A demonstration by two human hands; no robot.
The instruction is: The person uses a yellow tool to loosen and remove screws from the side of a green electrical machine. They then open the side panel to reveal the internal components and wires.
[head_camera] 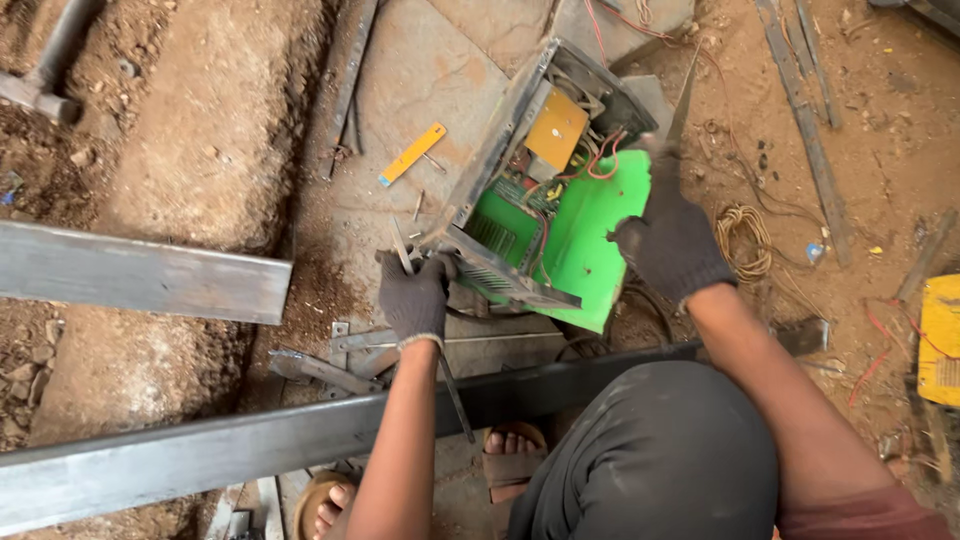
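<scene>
Close below the two gloved hands, a long dark steel bar [300,440] runs across the person's knees, with sandalled feet [510,462] showing under it. The left hand [415,298] has its grip closed around a thin metal tool [402,248] whose tip rests at the near corner of an opened green machine casing [585,235]. The casing lies tilted on the stone slab [420,70] just beyond that grip, its cover off, showing a green circuit board [505,225], a yellow component [556,130] and red wires [605,160]. The right hand [668,240] rests on the casing's green side panel, its grip closed on a long narrow metal strip [682,100] that points away from the person. Right of this grip, a coil of wire [742,240] lies on the dirt. Left of the left grip lies a flat steel plate [140,272]; beyond it, a yellow ruler [412,153].
</scene>
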